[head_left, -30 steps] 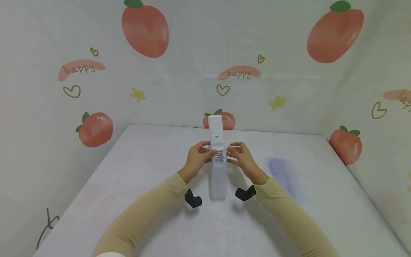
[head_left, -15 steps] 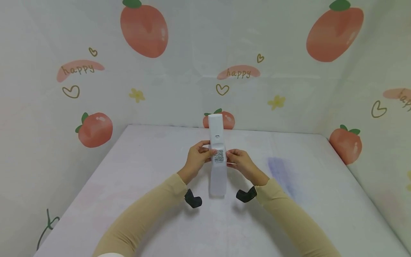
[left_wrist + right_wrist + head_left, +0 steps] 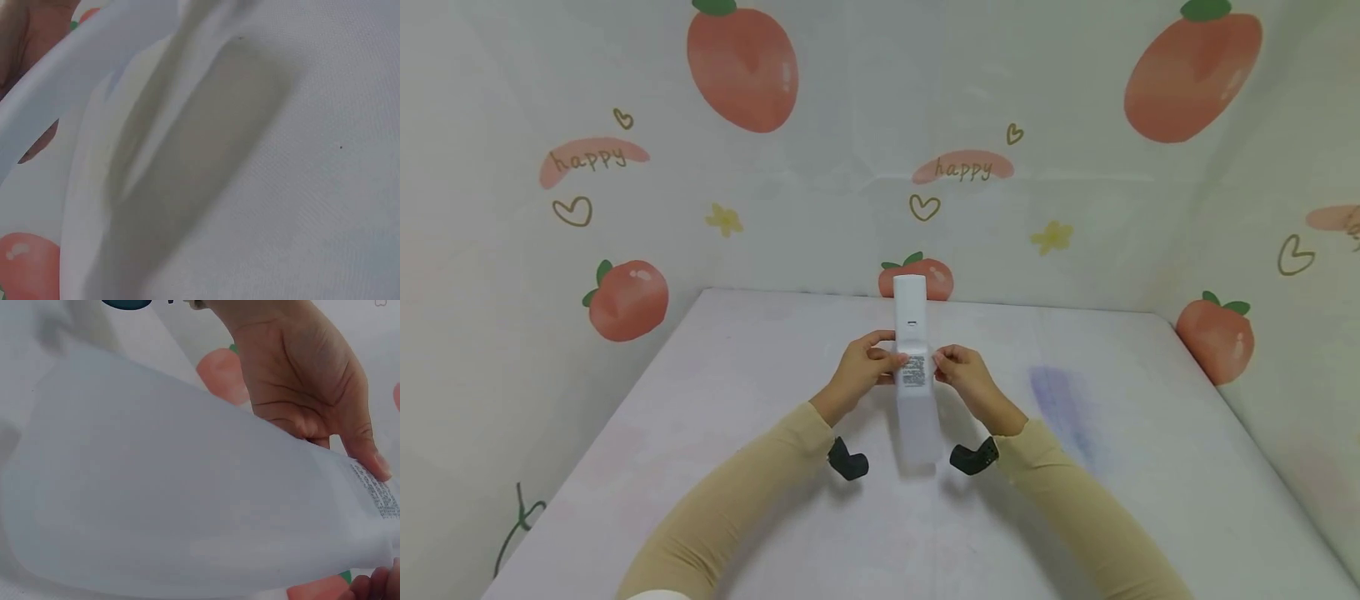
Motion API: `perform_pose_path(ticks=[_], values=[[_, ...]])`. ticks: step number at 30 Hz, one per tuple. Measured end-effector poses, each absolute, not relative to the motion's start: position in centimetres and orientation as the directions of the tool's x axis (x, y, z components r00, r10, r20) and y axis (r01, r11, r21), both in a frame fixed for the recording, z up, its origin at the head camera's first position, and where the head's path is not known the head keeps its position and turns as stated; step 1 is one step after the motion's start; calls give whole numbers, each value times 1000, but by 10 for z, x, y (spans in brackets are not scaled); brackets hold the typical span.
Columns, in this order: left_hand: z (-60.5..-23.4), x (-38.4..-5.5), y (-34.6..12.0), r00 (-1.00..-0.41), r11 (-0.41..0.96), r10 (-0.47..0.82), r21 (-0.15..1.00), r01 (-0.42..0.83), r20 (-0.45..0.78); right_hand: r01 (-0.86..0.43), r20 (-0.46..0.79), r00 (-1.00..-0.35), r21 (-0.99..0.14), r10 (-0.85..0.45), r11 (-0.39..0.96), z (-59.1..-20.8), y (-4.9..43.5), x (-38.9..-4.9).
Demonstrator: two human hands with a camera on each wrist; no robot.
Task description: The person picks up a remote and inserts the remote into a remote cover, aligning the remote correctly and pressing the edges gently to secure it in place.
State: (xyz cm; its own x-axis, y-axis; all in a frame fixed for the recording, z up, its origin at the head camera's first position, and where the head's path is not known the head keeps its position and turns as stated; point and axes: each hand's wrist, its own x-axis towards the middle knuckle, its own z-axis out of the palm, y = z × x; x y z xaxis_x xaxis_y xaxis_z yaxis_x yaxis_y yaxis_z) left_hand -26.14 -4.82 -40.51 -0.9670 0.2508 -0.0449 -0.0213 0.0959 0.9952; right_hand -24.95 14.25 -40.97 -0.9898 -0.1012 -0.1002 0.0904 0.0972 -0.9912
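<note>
A long white plastic device [image 3: 912, 367] stands upright between both hands over the table. It has a small slot and a printed label [image 3: 914, 372], and its lower part is smooth and pale. In the right wrist view this lower part [image 3: 169, 481] flares wide; its kind does not show. My left hand [image 3: 855, 375] grips the device from the left, thumb on the label's edge and fingers behind. On the other side my right hand [image 3: 972, 379] pinches its right edge with curled fingertips. In the left wrist view, a curved white section [image 3: 75, 65] hides part of the right hand.
The white table [image 3: 760, 350] carries a faded purple stain [image 3: 1063, 408] at right. Behind it hangs a white cloth [image 3: 842, 167] with printed peaches. A black camera mount sits at each wrist, and a green cord [image 3: 520, 521] shows at far left.
My right fingers, spread apart a second ago, have drawn together at the device's right edge. The device has dipped slightly, and its lower end has shifted a little right. The left grip stays.
</note>
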Motion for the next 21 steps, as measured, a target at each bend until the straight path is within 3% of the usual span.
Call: perform_pose_path(ticks=[9, 21], values=[[-404, -262, -48, -970, 129, 241, 992, -4, -36, 92, -87, -988, -995, -128, -27, -408, 141, -245], [-404, -260, -40, -973, 126, 231, 991, 40, 10, 96, -92, -979, -995, -183, -14, -407, 147, -244]])
